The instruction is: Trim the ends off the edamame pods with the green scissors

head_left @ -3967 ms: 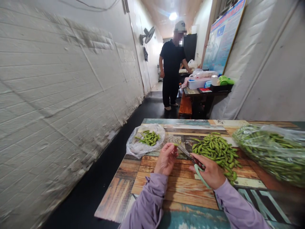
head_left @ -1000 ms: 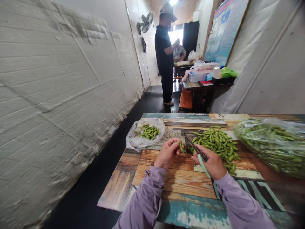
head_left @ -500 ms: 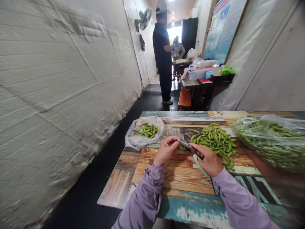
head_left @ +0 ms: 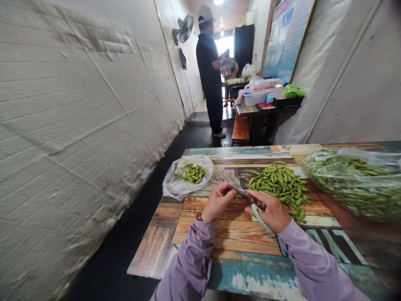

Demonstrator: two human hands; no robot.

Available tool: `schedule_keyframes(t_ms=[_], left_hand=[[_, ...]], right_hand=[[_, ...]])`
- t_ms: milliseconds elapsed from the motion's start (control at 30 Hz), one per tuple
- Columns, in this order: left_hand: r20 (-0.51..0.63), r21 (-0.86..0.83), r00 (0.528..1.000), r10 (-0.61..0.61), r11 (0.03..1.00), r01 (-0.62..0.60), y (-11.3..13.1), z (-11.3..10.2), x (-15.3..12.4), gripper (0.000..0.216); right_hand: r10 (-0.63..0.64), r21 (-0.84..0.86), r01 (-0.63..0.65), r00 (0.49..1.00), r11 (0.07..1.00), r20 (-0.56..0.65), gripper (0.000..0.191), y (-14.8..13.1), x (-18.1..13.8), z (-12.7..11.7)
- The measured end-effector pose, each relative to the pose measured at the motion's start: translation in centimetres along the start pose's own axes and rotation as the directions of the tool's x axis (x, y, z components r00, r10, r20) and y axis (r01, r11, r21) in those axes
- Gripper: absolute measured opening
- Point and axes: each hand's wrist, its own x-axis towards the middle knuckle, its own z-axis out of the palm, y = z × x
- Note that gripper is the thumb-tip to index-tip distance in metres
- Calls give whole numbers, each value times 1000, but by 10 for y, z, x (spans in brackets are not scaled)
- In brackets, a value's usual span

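Note:
My right hand [head_left: 271, 210] grips a pair of scissors [head_left: 260, 218] with pale green handles, the blades pointing left. Close to the blade tips, my left hand [head_left: 217, 202] is closed in a pinch; what lies between its fingers is mostly hidden. A heap of green edamame pods [head_left: 282, 184] rests on the table just beyond my right hand. Beyond my left hand, a smaller batch of pods [head_left: 193, 173] sits on a spread clear plastic bag [head_left: 171, 184].
A large clear bag [head_left: 351, 184] full of pods stands on the right of the patchwork wooden table [head_left: 232, 236]. A person in black [head_left: 208, 79] stands in the aisle. Behind are a bench [head_left: 240, 127] and a second table holding boxes. White walls flank both sides.
The whole view has shifted slightly as my head moved. My hands and the scissors keep nearly the same pose, blade tips still at my left fingers.

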Motion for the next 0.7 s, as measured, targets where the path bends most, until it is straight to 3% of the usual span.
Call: schedule_keyframes(t_ms=[467,600,700], left_hand=[[14,-30,1000,5,1000,-5,1,1,1,24],[-99,-92,994,-54,995,44,0,1,2,24],[-193,-257,967,-166,960,114,1,1,2,28]], right_hand=[[-44,-73,41,998,997,-38,43,7,-2,4],[11,-45,-16,994,999,-110,45,8,-1,5],[92,-20,-97,981,995,-169,45,8,0,4]])
